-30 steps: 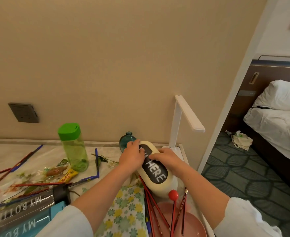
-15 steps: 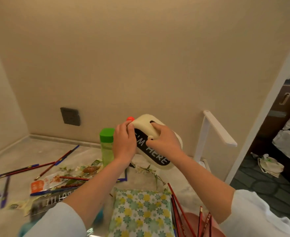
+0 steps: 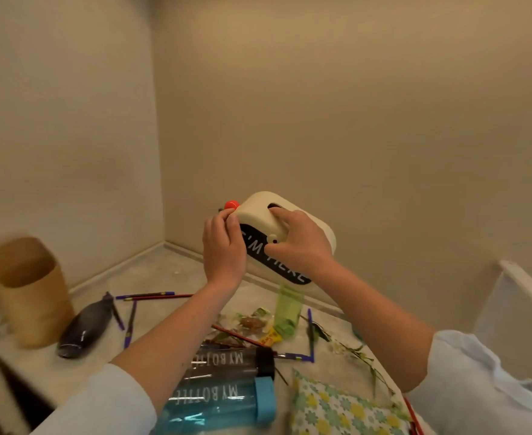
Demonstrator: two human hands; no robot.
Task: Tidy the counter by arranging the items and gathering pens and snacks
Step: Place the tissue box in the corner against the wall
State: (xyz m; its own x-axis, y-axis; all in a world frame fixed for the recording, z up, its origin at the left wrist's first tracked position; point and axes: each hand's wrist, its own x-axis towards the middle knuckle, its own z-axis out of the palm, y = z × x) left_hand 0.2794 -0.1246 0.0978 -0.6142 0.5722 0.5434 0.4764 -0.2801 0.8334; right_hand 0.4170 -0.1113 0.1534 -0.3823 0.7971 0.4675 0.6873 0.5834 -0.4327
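Beige walls cornered a pale counter (image 3: pixel 170 268). Above it, a cream box (image 3: pixel 258 204) labelled I'M HERE hung in the air, left hand (image 3: pixel 224 246) curled round its orange-knobbed end, right hand (image 3: pixel 299 246) gripping its top. Since a moment earlier it had travelled left and now hid the cap of the green bottle (image 3: pixel 288 309); scattered pens (image 3: pixel 151 296) and snack packets (image 3: pixel 253 321) lay below.

White letters reading "'M HERE" run across the black face of a cream box (image 3: pixel 293 215), partly covered by the right hand (image 3: pixel 299 243). "MY BOTTLE" appears, upside down to the camera, on a dark bottle (image 3: pixel 227 361) and a blue bottle (image 3: pixel 214 400).
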